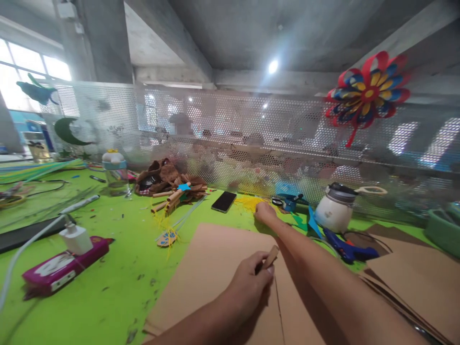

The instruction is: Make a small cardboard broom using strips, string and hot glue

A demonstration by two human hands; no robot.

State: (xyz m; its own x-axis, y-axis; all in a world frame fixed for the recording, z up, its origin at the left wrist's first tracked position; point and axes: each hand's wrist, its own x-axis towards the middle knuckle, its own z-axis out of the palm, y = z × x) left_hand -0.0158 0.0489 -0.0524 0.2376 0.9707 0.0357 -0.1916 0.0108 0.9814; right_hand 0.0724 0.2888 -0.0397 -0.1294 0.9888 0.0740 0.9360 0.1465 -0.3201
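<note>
My left hand (pixel 251 278) is closed around a short rolled piece of brown paper (pixel 271 258), above large brown paper sheets (pixel 215 268). Farther forward, my right hand (pixel 266 213) has its fingers curled at the right edge of a loose heap of yellow strands (pixel 249 203); the fingertips are partly hidden. A black phone (pixel 224 201) lies just left of that heap. Left of the phone sits a bundle of brown paper rolls (pixel 176 194) with a blue star on it and yellow strands hanging from it.
A purple power strip (pixel 66 268) with a white charger lies on the green table at left, near a clear jar (pixel 117 177). On the right are a white jug (pixel 334 211), a blue glue gun (pixel 350 247) and more brown sheets (pixel 417 273). A perforated screen (pixel 230 139) stands behind.
</note>
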